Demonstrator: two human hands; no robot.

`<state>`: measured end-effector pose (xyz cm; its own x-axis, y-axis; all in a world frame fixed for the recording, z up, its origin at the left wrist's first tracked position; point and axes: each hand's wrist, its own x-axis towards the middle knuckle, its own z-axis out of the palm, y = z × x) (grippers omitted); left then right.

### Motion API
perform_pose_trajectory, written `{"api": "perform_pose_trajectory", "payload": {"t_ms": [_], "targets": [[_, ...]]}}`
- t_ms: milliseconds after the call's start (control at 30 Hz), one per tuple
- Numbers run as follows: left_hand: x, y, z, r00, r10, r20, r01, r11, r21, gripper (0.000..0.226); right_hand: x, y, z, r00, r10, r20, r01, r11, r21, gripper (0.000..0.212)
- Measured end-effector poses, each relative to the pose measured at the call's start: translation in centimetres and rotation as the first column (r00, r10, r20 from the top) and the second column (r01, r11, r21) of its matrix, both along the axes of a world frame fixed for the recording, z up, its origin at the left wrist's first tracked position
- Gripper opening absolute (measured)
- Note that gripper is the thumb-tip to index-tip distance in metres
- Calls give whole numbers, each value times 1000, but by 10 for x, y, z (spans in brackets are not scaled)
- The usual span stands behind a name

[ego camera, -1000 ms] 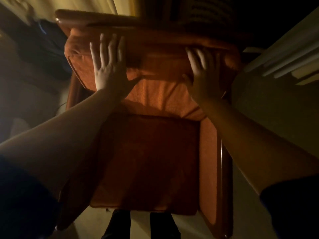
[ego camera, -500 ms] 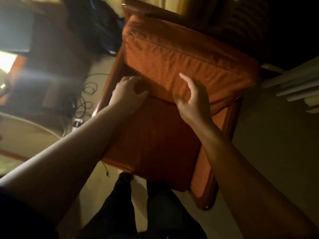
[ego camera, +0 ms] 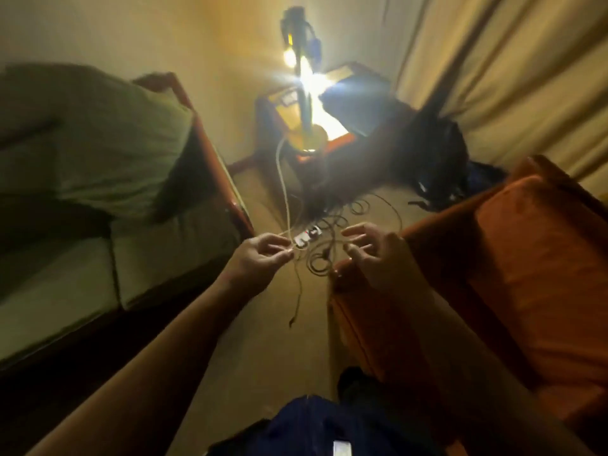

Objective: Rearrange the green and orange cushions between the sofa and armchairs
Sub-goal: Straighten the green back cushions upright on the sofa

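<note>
An orange back cushion (ego camera: 543, 245) leans in the wooden armchair (ego camera: 368, 311) on the right, above its orange seat cushion. On the left, a green back cushion (ego camera: 108, 143) stands on the sofa (ego camera: 158, 258), over pale green seat cushions. My left hand (ego camera: 260, 258) hovers in the air between the two seats, fingers loosely curled and holding nothing. My right hand (ego camera: 368, 251) floats just left of the armchair's front corner, fingers spread and empty. Neither hand touches a cushion.
A bright lamp (ego camera: 306, 77) stands on a wooden side table (ego camera: 329, 139) in the far corner. Tangled cables and a power strip (ego camera: 309, 238) lie on the carpet under my hands. A dark bag (ego camera: 437, 166) sits by the curtain (ego camera: 510, 77).
Both hands have left the orange back cushion, which stays in the armchair. My view has swung left, bringing the green sofa, lamp and cables into sight.
</note>
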<state>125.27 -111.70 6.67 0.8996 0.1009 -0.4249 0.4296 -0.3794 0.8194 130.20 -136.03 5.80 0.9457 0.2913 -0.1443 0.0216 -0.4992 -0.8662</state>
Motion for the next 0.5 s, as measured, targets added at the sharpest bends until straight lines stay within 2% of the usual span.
{"api": "perform_pose_trajectory", "payload": {"t_ms": [133,300,500], "targets": [[-101,121,33,968,239,74,-244,967,79,10,-42,131,24,959,273,70,-276,961,34,23],[-222,255,74,811,522,264,-576,792,201,9,-105,289,52,872,479,99,-483,875,16,10],[-314,368,88,690,660,298,-721,662,203,16,-158,436,78,727,676,118,-674,736,-60,8]]}}
